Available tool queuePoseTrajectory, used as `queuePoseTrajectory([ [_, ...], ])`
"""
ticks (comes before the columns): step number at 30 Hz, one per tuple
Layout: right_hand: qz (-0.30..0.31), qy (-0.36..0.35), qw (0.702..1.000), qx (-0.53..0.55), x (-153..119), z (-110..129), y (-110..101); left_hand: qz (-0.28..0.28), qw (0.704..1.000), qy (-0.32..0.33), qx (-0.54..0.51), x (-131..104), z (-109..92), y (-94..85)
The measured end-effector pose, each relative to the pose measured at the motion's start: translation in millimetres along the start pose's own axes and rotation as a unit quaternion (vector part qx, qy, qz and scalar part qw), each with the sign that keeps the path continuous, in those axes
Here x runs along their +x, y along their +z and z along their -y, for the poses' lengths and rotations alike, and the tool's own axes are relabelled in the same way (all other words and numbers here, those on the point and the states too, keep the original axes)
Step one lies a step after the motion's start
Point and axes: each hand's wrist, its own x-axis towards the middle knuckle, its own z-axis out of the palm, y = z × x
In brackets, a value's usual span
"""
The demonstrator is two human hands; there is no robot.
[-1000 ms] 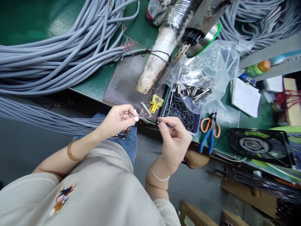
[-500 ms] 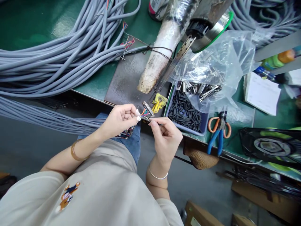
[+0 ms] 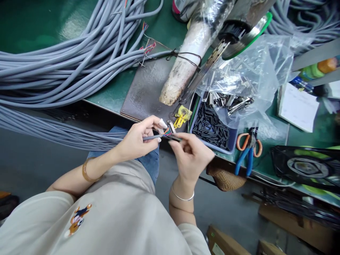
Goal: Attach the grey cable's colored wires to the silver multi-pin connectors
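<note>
Pinching smooth round cable (image 3: 153, 137), left hand (image 3: 136, 140) curls.

The worktop (image 3: 38, 24) carries the left coil (image 3: 66, 67) at its left end and the right coil (image 3: 316, 24) at its right rear. The plate (image 3: 143, 88) lies at the front edge, between the left coil and the bin (image 3: 233, 140). The tube (image 3: 179, 65) extends over the plate; the spool (image 3: 251, 39) is right of it. Sleeves (image 3: 209, 125) lie in the bin; the bag (image 3: 276, 67) overlaps its rear. Pliers (image 3: 249, 150) lie right of the bin, the fan (image 3: 305, 166) right of these, the notepad (image 3: 299, 108) behind the fan. The connector (image 3: 170, 127) is at the plate's front, the cable (image 3: 152, 137) left of it. Cartons (image 3: 225, 242) stand on the floor.
</note>
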Motion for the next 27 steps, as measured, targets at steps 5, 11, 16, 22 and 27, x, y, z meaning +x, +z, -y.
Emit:
queuePoseTrajectory([
  [5,-0.301,-0.031,0.947,0.108,6,0,2,-0.023,0.999,0.046,-0.006,1,1,-1.2],
  [11,-0.222,-0.016,0.969,0.107,1,2,4,-0.058,0.996,0.046,-0.047,4,3,0.7],
  [16,-0.105,-0.138,0.985,0.024,-3,3,3,-0.04,0.998,-0.002,-0.048,4,-1,0.1],
  [22,-0.103,-0.149,0.983,-0.035,-1,0,3,-0.047,0.995,-0.032,-0.078,5,-3,1.2],
  [27,-0.078,-0.075,0.994,-0.028,-5,-11,-2,-0.059,0.988,-0.06,-0.129,8,-5,-0.2],
])
